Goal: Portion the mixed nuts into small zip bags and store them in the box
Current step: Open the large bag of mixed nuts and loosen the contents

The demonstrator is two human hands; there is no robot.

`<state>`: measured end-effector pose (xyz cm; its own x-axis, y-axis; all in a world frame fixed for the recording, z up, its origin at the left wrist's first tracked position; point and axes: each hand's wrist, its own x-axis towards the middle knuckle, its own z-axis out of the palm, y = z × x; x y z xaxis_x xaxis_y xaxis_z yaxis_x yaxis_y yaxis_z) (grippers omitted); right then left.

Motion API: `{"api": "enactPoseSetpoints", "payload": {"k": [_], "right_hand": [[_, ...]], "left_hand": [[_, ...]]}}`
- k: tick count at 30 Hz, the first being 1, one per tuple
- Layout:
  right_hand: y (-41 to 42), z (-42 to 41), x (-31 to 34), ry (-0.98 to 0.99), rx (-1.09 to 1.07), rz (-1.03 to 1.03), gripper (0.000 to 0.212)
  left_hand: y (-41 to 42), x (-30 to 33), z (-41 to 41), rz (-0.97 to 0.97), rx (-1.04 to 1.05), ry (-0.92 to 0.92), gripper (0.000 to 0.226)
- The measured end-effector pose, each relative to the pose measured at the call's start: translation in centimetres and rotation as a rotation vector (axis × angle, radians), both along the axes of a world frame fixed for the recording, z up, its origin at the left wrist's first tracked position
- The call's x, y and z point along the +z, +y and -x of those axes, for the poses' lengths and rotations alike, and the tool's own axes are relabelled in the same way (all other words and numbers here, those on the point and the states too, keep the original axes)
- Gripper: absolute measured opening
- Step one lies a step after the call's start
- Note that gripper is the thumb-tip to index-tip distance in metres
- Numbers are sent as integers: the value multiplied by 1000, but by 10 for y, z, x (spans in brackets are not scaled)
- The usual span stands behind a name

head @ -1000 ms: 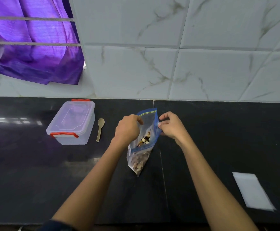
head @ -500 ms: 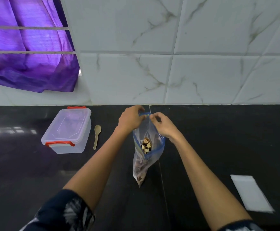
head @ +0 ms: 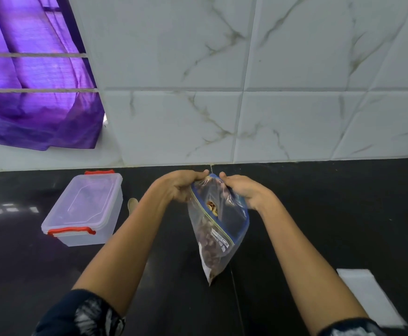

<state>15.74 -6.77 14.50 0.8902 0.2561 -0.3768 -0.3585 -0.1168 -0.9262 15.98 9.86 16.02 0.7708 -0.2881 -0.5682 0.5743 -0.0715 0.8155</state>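
Observation:
A clear zip bag of mixed nuts [head: 216,229] with a blue seal strip hangs above the black counter, its mouth pulled apart. My left hand [head: 180,187] pinches the left side of the mouth and my right hand [head: 243,189] pinches the right side. Nuts show through the opening and fill the lower part. A clear plastic box [head: 86,209] with red clips and its lid on stands at the left. A flat small zip bag [head: 370,297] lies at the lower right.
A beige spoon [head: 132,204] lies between the box and my left forearm, mostly hidden by the arm. A white marbled tile wall rises behind the black counter [head: 331,214]. Purple cloth [head: 33,93] hangs at the upper left.
Both hands have pulled the bag's mouth wider apart and shifted to its top edge. The camera has tilted so the wall fills more of the view.

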Motion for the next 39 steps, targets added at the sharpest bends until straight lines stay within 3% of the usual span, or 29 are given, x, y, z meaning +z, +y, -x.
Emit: {"api": "enactPoseSetpoints", "payload": {"k": [4,8,13,16,18,19,22,24,27,30,34,35,39], "right_hand": [[-9,1,0,-4,23,-85,22],[-16,6,-7,-62,27,63,22],[-10,6,-8,-65,-9,229,23],[-6,5,-5,-102,10,425,35],[-4,1,-5,-88,-31,424,39],[-4,-2,-6,-26,-72,322,39],[-10,-7,-10,330,-190,-263,36],[-14,-8,-19,461,-227,-487,39],[-16,-7,-31,462,-201,-449,30],[-14,-2,-29,408,-100,-359,27],[-11,-4,-18,319,-37,-200,35],[-10,-6,-17,314,-54,-179,32],[-9,-13,-19,339,-77,-211,27]], "left_hand": [[3,-7,2,-22,64,8,33],[12,-22,4,-418,195,-240,17],[18,-28,5,-664,215,-387,14],[16,-27,6,-745,191,-422,16],[16,-25,7,-653,212,-373,15],[16,-22,8,-538,228,-309,15],[20,-20,11,-33,246,15,24],[22,-25,13,190,264,169,29],[18,-31,18,156,158,162,30],[12,-28,22,86,116,103,46],[9,-31,14,-308,138,-174,43],[10,-30,12,-286,150,-151,42],[10,-31,8,279,305,194,46]]}}
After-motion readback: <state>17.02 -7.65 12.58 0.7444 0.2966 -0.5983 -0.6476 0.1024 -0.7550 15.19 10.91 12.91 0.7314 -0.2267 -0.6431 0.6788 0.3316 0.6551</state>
